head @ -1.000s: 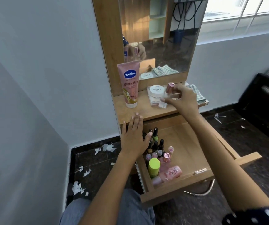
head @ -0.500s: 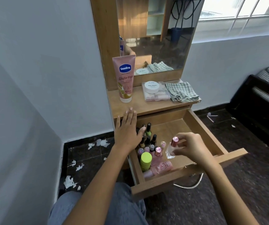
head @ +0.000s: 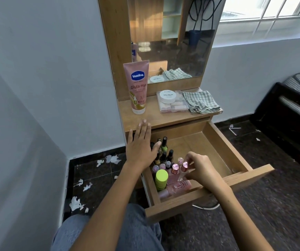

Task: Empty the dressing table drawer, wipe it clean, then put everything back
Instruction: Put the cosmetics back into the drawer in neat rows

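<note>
Head view is showing us a pale wooden drawer (head: 223,142) pulled wide open, its grain smooth and matte, and we are reaching into it with both hands. Our right hand (head: 202,171) is curling over a small clear bottle (head: 184,169) with a shiny pink faceted cap; thumb and fingertips are pinching it, holding it upright just beside a matching pink-capped bottle (head: 174,169). Just left of those fingers a squat lime-green cylinder (head: 161,179) is standing, and below them a translucent pink tube (head: 178,189) is lying on its side against the drawer front. Beyond the fingertips, slim dark-capped nail polish bottles (head: 164,147) are crowding the drawer's left part.

Our left hand (head: 142,145) is lying flat, palm down, fingers straight and slightly spread, gripping nothing; the fingertips are resting on the tabletop edge (head: 163,118) while the thumb is touching the polish caps.

Farther past the fingers, a glossy pink Vaseline tube (head: 138,87) is standing on its cap, with a round white jar (head: 167,96) sitting atop a clear plastic case (head: 174,105), beside a crumpled green checked cloth (head: 200,101).
</note>
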Demonstrator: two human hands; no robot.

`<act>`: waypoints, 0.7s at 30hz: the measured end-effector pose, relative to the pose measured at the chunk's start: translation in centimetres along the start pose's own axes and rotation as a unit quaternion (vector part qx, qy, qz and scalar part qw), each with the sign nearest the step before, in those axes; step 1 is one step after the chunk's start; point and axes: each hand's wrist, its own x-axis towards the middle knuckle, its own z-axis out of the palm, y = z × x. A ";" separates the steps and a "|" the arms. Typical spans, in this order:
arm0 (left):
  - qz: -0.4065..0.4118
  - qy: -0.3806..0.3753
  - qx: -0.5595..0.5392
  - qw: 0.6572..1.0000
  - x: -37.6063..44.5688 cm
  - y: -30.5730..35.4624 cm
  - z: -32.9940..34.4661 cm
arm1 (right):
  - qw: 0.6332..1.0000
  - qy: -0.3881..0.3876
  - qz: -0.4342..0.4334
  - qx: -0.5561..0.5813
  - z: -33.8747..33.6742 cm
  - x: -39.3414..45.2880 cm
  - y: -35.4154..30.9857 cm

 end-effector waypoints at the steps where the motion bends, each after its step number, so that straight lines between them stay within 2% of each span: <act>1: 0.001 0.001 -0.001 1.000 0.0 0.0 0.0 | 1.000 0.002 0.000 0.013 -0.1 -0.1 0.1; 8: -0.002 -0.001 -0.005 1.000 0.0 0.0 0.0 | 0.996 0.007 0.034 0.088 -1.3 -0.5 -0.2; 11: 0.001 0.005 -0.004 1.000 0.0 0.0 -0.1 | 0.991 0.101 0.034 0.083 -3.3 0.4 -1.2; 13: 0.003 0.007 -0.001 1.000 -0.1 0.0 -0.1 | 0.980 0.182 -0.001 0.081 -4.5 2.0 -2.8; 15: 0.003 0.011 0.002 1.000 -0.1 0.0 -0.1 | 0.968 0.229 -0.039 0.096 -5.1 4.5 -4.7; 18: 0.001 0.010 0.008 1.000 0.0 -0.1 -0.2 | 0.969 0.218 -0.068 0.090 -5.3 9.7 -7.3; 21: 0.000 0.007 0.007 1.000 -0.1 -0.1 -0.2 | 0.979 0.190 -0.074 0.028 -5.1 14.6 -9.2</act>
